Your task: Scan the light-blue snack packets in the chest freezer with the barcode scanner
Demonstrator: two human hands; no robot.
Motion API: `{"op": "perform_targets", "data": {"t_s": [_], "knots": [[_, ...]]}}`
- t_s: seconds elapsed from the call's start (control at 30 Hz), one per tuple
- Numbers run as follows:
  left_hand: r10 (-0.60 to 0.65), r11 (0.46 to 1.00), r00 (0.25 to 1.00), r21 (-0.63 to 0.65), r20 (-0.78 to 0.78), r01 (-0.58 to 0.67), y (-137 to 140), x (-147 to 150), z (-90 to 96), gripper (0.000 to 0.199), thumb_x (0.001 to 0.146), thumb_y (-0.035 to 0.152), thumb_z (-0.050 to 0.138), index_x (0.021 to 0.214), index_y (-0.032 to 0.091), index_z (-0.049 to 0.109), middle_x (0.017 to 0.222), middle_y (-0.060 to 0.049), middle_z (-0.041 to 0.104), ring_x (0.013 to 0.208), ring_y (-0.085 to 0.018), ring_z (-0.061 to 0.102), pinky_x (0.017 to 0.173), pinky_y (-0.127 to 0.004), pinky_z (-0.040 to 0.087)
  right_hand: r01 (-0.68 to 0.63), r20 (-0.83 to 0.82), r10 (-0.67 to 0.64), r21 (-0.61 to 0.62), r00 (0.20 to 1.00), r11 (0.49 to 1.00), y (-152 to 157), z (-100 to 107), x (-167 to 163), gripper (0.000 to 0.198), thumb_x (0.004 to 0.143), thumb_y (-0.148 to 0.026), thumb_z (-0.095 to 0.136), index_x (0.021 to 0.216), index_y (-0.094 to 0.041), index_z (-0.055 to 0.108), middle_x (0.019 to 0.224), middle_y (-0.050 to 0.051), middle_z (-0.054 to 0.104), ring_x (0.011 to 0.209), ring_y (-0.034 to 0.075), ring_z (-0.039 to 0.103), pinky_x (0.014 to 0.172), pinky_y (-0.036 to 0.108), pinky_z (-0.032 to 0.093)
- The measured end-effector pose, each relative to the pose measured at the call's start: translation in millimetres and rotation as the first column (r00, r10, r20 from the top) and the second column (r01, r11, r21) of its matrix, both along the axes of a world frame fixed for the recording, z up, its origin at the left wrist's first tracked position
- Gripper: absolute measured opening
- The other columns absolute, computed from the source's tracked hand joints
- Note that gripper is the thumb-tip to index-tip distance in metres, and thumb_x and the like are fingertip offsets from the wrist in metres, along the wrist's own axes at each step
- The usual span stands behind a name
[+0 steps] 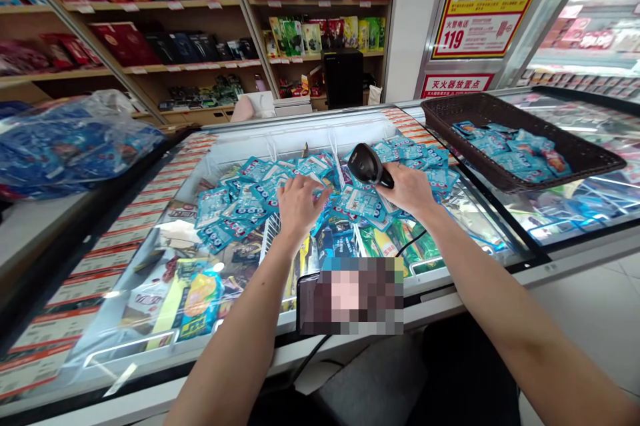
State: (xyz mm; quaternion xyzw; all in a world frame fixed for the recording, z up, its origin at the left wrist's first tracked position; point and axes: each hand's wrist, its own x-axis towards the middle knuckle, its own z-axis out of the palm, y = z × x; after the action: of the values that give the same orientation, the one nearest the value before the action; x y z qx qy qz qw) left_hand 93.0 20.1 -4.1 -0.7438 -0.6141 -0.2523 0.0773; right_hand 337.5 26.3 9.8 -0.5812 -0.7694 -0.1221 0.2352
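**Scanner gripped in your right hand, left hand spread over blue packets**

Nearest you, on the front edge of the freezer [440, 313], a dark phone [310, 306] lay just this side of your left hand [301, 207], its screen mostly hidden by blurring. A thin black cable [413, 241] ran below your right wrist. Under the glass, nearer to you than either hand, were colourful frozen packs [200, 303].

Your left hand hung over the middle of the blue packets [240, 209], thumb apart and fingers loosely bent; you held nothing visible in it, and whether it touched a packet could not be told. Your right hand [409, 189] was closed around the handle of the black scanner [369, 165], whose broad head pointed leftward, towards your left hand. The packets lay in a loose heap on the glass, under and around both hands.

To the right of your right hand, a brown basket [587, 149] held more packets of the same blue. Well to the left of your left hand sat a clear plastic bag [75, 146] with blue contents. Beyond both hands rose stocked shelves [320, 3].
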Motion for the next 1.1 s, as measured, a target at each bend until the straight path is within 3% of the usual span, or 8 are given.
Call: {"op": "perform_targets", "data": {"t_s": [0.1, 0.33, 0.47, 0.6, 0.7, 0.87, 1.1], "knots": [[-0.061, 0.993, 0.998, -0.104, -0.019, 0.058, -0.6, 4.7, -2.3, 0.047, 0.079, 0.063, 0.041, 0.094, 0.027, 0.065, 0.106, -0.006, 0.058, 0.106, -0.028, 0.047, 0.088, -0.043, 0.033, -0.005, -0.002, 0.005, 0.006, 1.0, 1.0, 0.4, -0.6, 0.7, 0.034, 0.081, -0.043, 0.051, 0.107, -0.022, 0.057, 0.096, 0.005, 0.066, 0.079, 0.022, 0.061, 0.062, 0.029, 0.036], [-0.112, 0.978, 0.991, -0.187, -0.079, 0.096, -2.1, 10.9, -5.9, 0.074, 0.06, 0.074, 0.054, 0.117, 0.028, 0.055, 0.119, -0.009, 0.052, 0.113, -0.032, 0.043, 0.093, -0.047, 0.029, 0.004, 0.019, -0.004, -0.001, 1.0, 1.0, -0.9, 0.9, -0.7, 0.034, 0.081, -0.045, 0.05, 0.106, -0.022, 0.057, 0.092, 0.005, 0.066, 0.075, 0.022, 0.061, 0.06, 0.029, 0.035], [-0.144, 0.971, 0.988, -0.199, -0.048, 0.132, 1.2, 9.5, -9.9, 0.067, 0.062, 0.07, 0.056, 0.113, 0.026, 0.055, 0.114, -0.008, 0.054, 0.112, -0.031, 0.044, 0.093, -0.047, 0.029, 0.005, 0.028, -0.005, -0.021, 1.0, 1.0, -1.5, 2.1, -1.9, 0.035, 0.081, -0.045, 0.05, 0.106, -0.021, 0.057, 0.092, 0.006, 0.066, 0.076, 0.022, 0.061, 0.061, 0.029, 0.034], [-0.169, 0.958, 0.983, -0.222, 0.072, 0.181, 3.8, 9.5, -13.3, 0.059, 0.064, 0.063, 0.061, 0.105, 0.022, 0.054, 0.108, -0.008, 0.057, 0.107, -0.029, 0.048, 0.09, -0.045, 0.032, -0.021, 0.025, 0.021, -0.016, 0.999, 1.0, -1.1, 1.4, -2.0, 0.034, 0.081, -0.043, 0.049, 0.107, -0.021, 0.056, 0.096, 0.006, 0.066, 0.081, 0.022, 0.061, 0.062, 0.029, 0.035], [-0.175, 0.953, 0.968, -0.215, 0.178, 0.212, 4.4, 11.6, -14.8, 0.057, 0.066, 0.053, 0.065, 0.11, 0.021, 0.046, 0.105, -0.007, 0.058, 0.093, -0.024, 0.056, 0.087, -0.043, 0.035, -0.028, 0.025, 0.028, -0.01, 0.999, 1.0, -0.8, 1.0, -1.6, 0.034, 0.081, -0.042, 0.05, 0.107, -0.021, 0.056, 0.096, 0.005, 0.066, 0.082, 0.022, 0.061, 0.062, 0.029, 0.035], [-0.143, 0.965, 0.915, -0.152, 0.378, 0.213, 5.5, 11.7, -16.0, 0.046, 0.078, 0.036, 0.054, 0.117, 0.02, 0.037, 0.075, 0.0, 0.055, 0.059, -0.014, 0.053, 0.062, -0.029, 0.039, 0.004, 0.022, -0.004, -0.028, 1.0, 1.0, -1.5, 1.8, -1.5, 0.036, 0.081, -0.045, 0.05, 0.106, -0.021, 0.057, 0.094, 0.007, 0.066, 0.079, 0.023, 0.061, 0.062, 0.029, 0.035], [-0.057, 0.984, 0.83, -0.109, 0.556, 0.141, 16.1, -0.6, -21.8, 0.041, 0.08, 0.036, 0.051, 0.114, 0.018, 0.038, 0.06, 0.005, 0.045, 0.05, -0.012, 0.05, 0.051, -0.023, 0.035, -0.059, -0.004, 0.059, -0.006, 0.998, 0.998, -1.4, 0.9, -0.4, 0.035, 0.08, -0.043, 0.052, 0.108, -0.022, 0.056, 0.097, 0.005, 0.066, 0.081, 0.022, 0.061, 0.064, 0.029, 0.036]]}}
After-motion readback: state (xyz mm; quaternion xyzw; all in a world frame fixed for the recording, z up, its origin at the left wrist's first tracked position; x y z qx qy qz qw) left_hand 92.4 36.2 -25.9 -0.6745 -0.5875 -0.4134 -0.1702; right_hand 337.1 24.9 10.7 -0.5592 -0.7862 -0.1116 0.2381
